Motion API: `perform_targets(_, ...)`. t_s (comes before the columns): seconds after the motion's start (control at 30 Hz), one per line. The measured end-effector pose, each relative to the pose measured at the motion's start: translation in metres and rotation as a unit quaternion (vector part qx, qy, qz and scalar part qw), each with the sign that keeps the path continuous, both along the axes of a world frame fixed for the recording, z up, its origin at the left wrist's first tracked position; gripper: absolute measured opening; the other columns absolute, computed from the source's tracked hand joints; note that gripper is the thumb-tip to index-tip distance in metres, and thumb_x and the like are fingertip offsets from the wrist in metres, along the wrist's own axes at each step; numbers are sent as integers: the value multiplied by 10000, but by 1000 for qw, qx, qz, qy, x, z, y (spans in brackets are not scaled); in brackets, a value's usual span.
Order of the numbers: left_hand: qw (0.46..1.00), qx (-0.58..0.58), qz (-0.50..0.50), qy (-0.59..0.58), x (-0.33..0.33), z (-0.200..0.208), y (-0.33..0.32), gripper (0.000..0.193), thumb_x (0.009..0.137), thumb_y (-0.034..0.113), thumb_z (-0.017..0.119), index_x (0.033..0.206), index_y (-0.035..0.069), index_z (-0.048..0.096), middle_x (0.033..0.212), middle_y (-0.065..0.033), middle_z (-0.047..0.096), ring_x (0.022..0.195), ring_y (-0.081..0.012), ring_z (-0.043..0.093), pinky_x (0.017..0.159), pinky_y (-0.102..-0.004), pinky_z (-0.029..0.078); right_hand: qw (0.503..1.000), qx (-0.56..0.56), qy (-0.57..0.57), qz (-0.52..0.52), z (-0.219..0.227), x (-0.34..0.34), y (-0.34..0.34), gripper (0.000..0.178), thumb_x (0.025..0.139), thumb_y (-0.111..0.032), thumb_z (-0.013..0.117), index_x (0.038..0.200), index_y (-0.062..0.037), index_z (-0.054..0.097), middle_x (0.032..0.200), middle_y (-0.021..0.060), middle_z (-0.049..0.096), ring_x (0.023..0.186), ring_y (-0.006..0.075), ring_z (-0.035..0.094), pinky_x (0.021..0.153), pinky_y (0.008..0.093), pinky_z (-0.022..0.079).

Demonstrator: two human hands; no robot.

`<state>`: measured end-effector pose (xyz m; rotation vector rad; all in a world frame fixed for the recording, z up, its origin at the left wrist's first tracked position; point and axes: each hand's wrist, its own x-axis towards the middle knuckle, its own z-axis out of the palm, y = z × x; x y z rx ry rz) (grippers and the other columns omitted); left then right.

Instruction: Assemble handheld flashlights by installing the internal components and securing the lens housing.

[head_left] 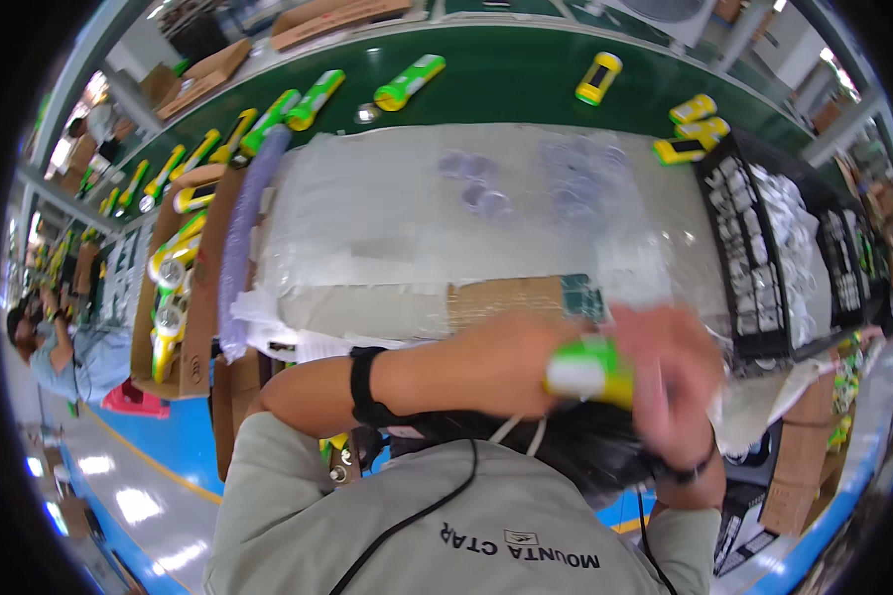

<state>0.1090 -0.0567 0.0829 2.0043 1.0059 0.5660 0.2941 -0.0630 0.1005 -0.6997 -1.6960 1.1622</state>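
In front of my chest, a green, white and yellow flashlight (587, 373) lies crosswise between my hands. My left hand (531, 365) is closed around its left end. My right hand (673, 382) is blurred by motion, its fingers bent over the yellow right end. Whatever sits inside the right palm is hidden. Beyond the hands spreads a work surface covered with clear film (367, 223). Several clear round discs (575, 183) lie on its far part.
A carton (203, 327) of flashlights stands at the left, beside a purple bubble-wrap roll (243, 238). Black crates (754, 248) with silvery parts are at the right. More flashlights (410, 82) lie on the green belt (506, 89) behind. A co-worker (84, 347) is at far left.
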Motion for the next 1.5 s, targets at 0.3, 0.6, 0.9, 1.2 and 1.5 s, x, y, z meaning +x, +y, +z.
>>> perform_targets(0.3, 977, 164, 132, 32, 26, -26, 11, 406, 718, 115, 692, 1084, 29, 537, 850, -184, 631, 746, -369, 625, 643, -426, 498, 982, 61, -116, -132, 2, 8, 41, 208, 897, -196, 551, 944, -7, 625, 803, 92, 605, 717, 166, 566, 662, 279, 444)
perform_targets(0.6, 931, -106, -263, -230, 18, -20, -12, 479, 746, 152, 697, 1163, 11, 507, 785, -155, 650, 657, -366, 624, 605, -405, 503, 948, 242, -26, 206, 6, 22, 15, 284, 906, -263, 510, 901, 1, 614, 807, 99, 638, 797, 259, 628, 727, 335, 484)
perform_targets(0.9, 941, -309, -90, -107, 9, -23, 18, 445, 765, 133, 701, 1140, -8, 508, 774, -118, 625, 609, -226, 633, 588, -344, 501, 993, 22, -110, 47, -5, 33, 44, 369, 900, -306, 482, 1062, -8, 628, 1095, 180, 591, 1066, 274, 566, 893, 335, 446)
perform_targets(1.2, 996, -70, 23, -56, 25, -44, 10, 512, 749, 135, 702, 1196, 9, 485, 892, -176, 650, 776, -359, 643, 700, -412, 503, 987, -129, -90, -27, -17, 23, 42, 421, 920, -327, 483, 1135, 13, 609, 982, 132, 639, 908, 197, 600, 796, 301, 467)
perform_targets(1.5, 979, -165, -72, -94, 21, -24, 9, 565, 778, 129, 698, 1276, 40, 448, 1018, -110, 634, 919, -237, 625, 813, -358, 487, 997, 40, -54, -32, -8, 23, 34, 350, 856, -172, 541, 1162, -16, 607, 900, 74, 645, 808, 141, 598, 681, 241, 452)
